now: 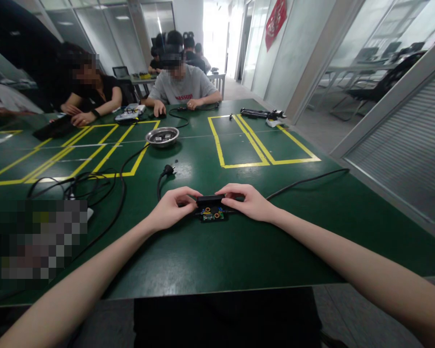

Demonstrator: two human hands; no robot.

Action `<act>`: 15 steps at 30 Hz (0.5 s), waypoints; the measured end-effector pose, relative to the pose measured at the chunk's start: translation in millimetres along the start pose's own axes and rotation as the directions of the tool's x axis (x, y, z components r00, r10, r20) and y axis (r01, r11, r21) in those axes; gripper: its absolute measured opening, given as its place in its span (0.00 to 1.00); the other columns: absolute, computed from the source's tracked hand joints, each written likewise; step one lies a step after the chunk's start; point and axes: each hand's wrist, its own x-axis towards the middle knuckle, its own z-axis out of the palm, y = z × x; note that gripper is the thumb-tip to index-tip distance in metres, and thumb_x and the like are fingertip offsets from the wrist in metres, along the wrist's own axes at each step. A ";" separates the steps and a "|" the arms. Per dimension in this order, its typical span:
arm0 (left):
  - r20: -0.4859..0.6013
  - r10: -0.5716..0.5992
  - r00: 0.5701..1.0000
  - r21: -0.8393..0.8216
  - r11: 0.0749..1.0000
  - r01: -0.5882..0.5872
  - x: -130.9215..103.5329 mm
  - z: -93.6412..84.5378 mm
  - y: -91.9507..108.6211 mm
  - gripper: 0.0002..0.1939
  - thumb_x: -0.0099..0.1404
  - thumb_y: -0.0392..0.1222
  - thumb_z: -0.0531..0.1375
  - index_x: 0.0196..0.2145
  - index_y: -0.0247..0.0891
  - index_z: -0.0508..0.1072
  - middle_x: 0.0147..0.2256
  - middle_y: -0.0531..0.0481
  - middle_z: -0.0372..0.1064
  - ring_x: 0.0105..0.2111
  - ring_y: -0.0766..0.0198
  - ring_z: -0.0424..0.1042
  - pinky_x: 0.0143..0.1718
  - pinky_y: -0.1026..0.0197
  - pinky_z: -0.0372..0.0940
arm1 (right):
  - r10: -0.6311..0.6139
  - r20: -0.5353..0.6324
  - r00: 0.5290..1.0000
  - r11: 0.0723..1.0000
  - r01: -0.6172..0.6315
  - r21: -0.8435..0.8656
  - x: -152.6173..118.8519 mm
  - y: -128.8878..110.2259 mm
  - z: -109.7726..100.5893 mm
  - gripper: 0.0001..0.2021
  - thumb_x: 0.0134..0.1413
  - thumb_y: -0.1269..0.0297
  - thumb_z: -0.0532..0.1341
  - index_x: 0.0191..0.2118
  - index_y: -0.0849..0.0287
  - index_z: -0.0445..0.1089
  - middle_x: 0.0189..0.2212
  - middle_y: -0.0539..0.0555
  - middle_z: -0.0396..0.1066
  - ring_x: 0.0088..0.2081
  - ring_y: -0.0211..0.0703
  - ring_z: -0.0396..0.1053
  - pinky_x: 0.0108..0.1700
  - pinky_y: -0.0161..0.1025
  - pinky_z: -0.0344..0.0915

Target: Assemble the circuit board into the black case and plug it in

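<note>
1. While the board (212, 217) lies bare on the desk (239, 263), straight in front of me, both my grips are on the cover (210, 199) just beyond it; handling that cover at the open unit is, I judge, the step in hand.
2. Left grip (172, 209) now: thumb and fingers curve inward, tips drawn close, pinching the cover's left end.
3. Over to the right grip (249, 203), and it's nearly a mirror: thumb nearer me, fingers beyond, clamped on the right end. Only the cover parts the tips on each side.
4. So it's a two-ended hold, the cover running crosswise between my hands, and no finger on the board that I can see. Whether the cover touches the board, I can't tell from up here.
5. Eyes on the coils (216, 215), two copper rings, sitting close to the cover.
6. What the next move calls for, to my mind: both ends level, even pressure, tips clear of those coils. A crooked cover could catch.
7. Out past my left grip lies the plug (169, 169); a cord (304, 181) runs off beyond my right, and the bowl (163, 144) sits well apart.
</note>
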 end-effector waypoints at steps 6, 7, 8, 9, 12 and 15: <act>-0.024 0.034 0.999 -0.042 0.999 -0.035 -0.5 -0.7 1.2 0.12 0.59 0.37 0.61 0.40 0.34 0.80 0.34 0.48 0.80 0.35 0.62 0.79 0.42 0.60 0.74 | -0.026 0.004 1.000 1.000 0.026 0.002 -0.1 1.2 -0.7 0.11 0.63 0.58 0.64 0.46 0.58 0.79 0.38 0.53 0.77 0.35 0.41 0.74 0.40 0.41 0.73; -0.034 0.046 0.998 -0.035 0.998 -0.047 -0.6 -0.2 1.8 0.11 0.60 0.38 0.61 0.39 0.34 0.80 0.34 0.48 0.80 0.34 0.62 0.79 0.42 0.60 0.74 | -0.033 0.006 0.999 0.999 0.033 -0.003 -0.1 1.4 -1.0 0.11 0.63 0.58 0.64 0.46 0.58 0.79 0.39 0.54 0.77 0.36 0.41 0.74 0.41 0.41 0.73; -0.042 0.061 0.997 -0.023 0.998 -0.062 -0.8 0.2 2.4 0.10 0.61 0.39 0.61 0.38 0.34 0.80 0.35 0.48 0.79 0.34 0.62 0.78 0.41 0.60 0.74 | -0.039 0.010 0.999 0.999 0.039 -0.006 -0.2 1.6 -1.5 0.11 0.63 0.58 0.64 0.45 0.58 0.79 0.40 0.54 0.78 0.37 0.42 0.74 0.41 0.42 0.73; -0.047 0.076 0.996 -0.008 0.997 -0.077 -0.9 0.6 3.1 0.10 0.61 0.40 0.61 0.38 0.34 0.81 0.35 0.47 0.79 0.34 0.62 0.78 0.41 0.60 0.74 | -0.045 0.016 0.999 0.999 0.045 -0.008 -0.3 1.7 -2.0 0.11 0.63 0.59 0.64 0.45 0.57 0.79 0.41 0.55 0.78 0.38 0.42 0.75 0.42 0.42 0.73; -0.030 0.107 0.994 0.043 0.993 -0.106 -1.7 -0.1 5.5 0.10 0.63 0.41 0.61 0.37 0.35 0.81 0.37 0.46 0.79 0.36 0.61 0.78 0.43 0.58 0.74 | -0.062 0.039 0.997 0.998 0.062 -0.006 -0.8 1.2 -3.3 0.10 0.63 0.60 0.65 0.46 0.58 0.78 0.43 0.55 0.77 0.39 0.42 0.75 0.43 0.42 0.73; 0.008 0.137 0.991 0.092 0.986 -0.137 -2.9 -3.1 7.4 0.11 0.66 0.42 0.60 0.39 0.35 0.80 0.38 0.45 0.79 0.37 0.60 0.78 0.44 0.57 0.74 | -0.089 0.061 0.994 0.996 0.090 -0.003 -1.1 -0.5 -3.9 0.09 0.61 0.61 0.66 0.45 0.58 0.78 0.44 0.56 0.77 0.40 0.43 0.75 0.42 0.42 0.74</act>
